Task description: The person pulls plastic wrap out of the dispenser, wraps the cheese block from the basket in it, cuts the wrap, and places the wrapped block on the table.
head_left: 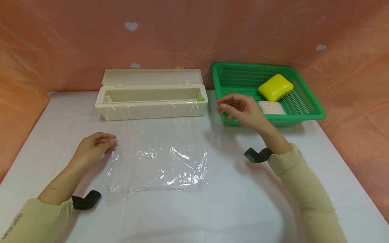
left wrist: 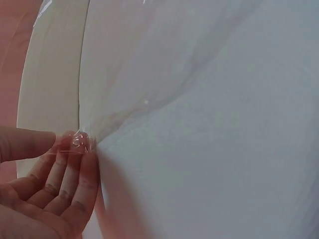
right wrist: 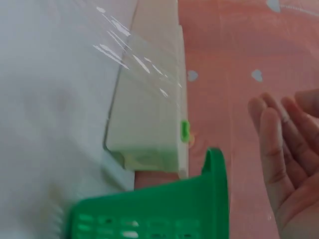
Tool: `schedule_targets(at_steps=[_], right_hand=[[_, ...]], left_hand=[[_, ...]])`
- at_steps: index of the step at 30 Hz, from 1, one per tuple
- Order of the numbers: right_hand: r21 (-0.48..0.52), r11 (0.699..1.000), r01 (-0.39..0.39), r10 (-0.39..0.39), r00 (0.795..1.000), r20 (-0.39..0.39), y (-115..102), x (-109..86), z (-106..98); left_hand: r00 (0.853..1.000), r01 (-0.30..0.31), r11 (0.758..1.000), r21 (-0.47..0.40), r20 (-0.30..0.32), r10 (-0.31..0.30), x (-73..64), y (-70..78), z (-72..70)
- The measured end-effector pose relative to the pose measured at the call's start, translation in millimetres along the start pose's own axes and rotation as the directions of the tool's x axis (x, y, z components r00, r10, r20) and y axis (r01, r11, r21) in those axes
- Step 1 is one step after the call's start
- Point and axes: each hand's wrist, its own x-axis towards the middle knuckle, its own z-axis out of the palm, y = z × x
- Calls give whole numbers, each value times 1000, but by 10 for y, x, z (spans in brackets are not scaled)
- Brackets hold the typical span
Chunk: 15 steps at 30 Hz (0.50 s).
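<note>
A sheet of clear cling film (head_left: 158, 168) stretches from the front of a cream dispenser box (head_left: 152, 110) over the white table. At the film's left edge my left hand (head_left: 94, 146) pinches it between thumb and fingers. In the left wrist view, film wrinkles over the fingertips of the left hand (left wrist: 60, 184). My right hand (head_left: 243, 109) hovers over the front left corner of a green basket (head_left: 273, 118), its fingers loosely bent and holding nothing. The right wrist view shows the right hand (right wrist: 294, 164) with fingers apart from the film.
The dispenser's lid (head_left: 152, 77) stands raised at the back, and a small green slider (head_left: 201, 98) sits at its right end. A yellow wrapped packet (head_left: 276, 87) and a white speckled block (head_left: 271, 107) lie in the basket. An orange cloth (head_left: 182, 37) hangs behind the table.
</note>
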Motion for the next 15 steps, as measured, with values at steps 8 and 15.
schedule_targets(at_steps=[8, 15], right_hand=[[-43, 994, -102, 98, 992, -75, 14, 86, -228], [-146, 960, -237, 224, 969, -100, 74, 147, -322]], left_hand=[[999, 33, 999, 9, 7, -33, 1, -16, 3], [999, 36, 999, 31, 26, -36, 21, -39, 8]])
